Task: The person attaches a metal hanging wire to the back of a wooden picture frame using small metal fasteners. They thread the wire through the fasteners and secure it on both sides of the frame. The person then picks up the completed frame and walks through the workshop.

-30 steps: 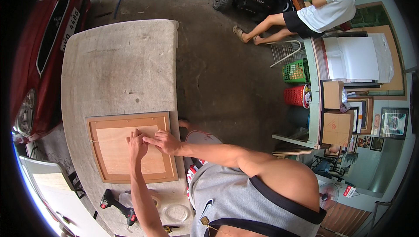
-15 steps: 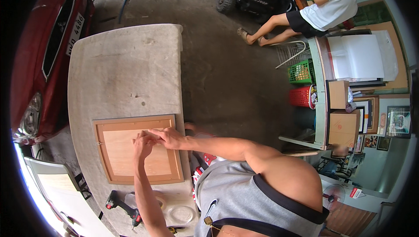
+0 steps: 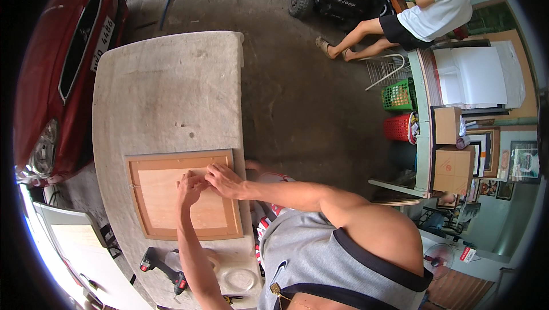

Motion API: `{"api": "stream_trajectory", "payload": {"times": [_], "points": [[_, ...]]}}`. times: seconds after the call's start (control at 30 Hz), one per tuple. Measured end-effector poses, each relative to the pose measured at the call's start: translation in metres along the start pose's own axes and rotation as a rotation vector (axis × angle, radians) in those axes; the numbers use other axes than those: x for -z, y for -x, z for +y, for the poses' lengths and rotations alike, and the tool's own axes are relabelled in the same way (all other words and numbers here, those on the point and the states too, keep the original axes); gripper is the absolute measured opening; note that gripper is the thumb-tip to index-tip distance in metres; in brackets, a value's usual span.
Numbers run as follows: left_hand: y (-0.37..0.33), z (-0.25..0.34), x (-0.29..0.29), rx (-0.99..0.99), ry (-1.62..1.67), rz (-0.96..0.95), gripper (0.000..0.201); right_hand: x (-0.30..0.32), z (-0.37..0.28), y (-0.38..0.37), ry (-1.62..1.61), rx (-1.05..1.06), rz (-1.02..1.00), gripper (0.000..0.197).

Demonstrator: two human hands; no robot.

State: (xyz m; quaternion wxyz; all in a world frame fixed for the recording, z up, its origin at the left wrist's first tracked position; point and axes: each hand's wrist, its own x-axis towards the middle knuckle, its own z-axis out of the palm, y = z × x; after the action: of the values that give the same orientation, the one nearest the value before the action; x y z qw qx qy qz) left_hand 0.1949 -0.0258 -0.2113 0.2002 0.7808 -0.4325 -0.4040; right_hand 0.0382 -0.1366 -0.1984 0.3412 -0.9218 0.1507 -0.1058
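A picture frame lies face down on the table, its brown-edged back and pale wooden panel facing up. Over the upper right part of that panel, my left hand and my right hand meet, fingertips close together. Both have their fingers curled in and pinched. Whatever is between them is too small to make out. A small metal hanger sits on the frame's left side. Below the frame, beside my left forearm, lies a black and red cordless drill.
The worn, pale table stretches away from me. Rolls of clear tape lie near its front edge. A red car stands at the left. At far right, a person sits by a bench with boxes and baskets.
My right index finger, stretched toward the left hand before, is now curled in. The right hand has drawn slightly away. The whole view has shifted a little; the frame stays on the table.
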Motion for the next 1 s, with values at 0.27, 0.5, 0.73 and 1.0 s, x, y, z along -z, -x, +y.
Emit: {"api": "stream_trajectory", "payload": {"times": [0.27,0.5,0.73,1.0], "points": [[-0.01,-0.01,-0.004,0.033,-0.056,0.0,0.019,-0.004,0.002,-0.003,-0.107,-0.074,0.038,0.006],[-0.001,0.015,0.004,0.045,-0.073,0.009,0.013,0.005,0.001,-0.001,-0.219,0.009,0.097,0.053],[0.0,0.02,0.006,0.054,-0.108,0.001,0.016,0.005,0.002,0.003,-0.244,0.192,0.142,0.051],[0.004,0.027,0.012,0.065,-0.056,-0.042,0.008,0.022,0.016,-0.019,-0.419,-0.2,-0.202,0.052]]}}
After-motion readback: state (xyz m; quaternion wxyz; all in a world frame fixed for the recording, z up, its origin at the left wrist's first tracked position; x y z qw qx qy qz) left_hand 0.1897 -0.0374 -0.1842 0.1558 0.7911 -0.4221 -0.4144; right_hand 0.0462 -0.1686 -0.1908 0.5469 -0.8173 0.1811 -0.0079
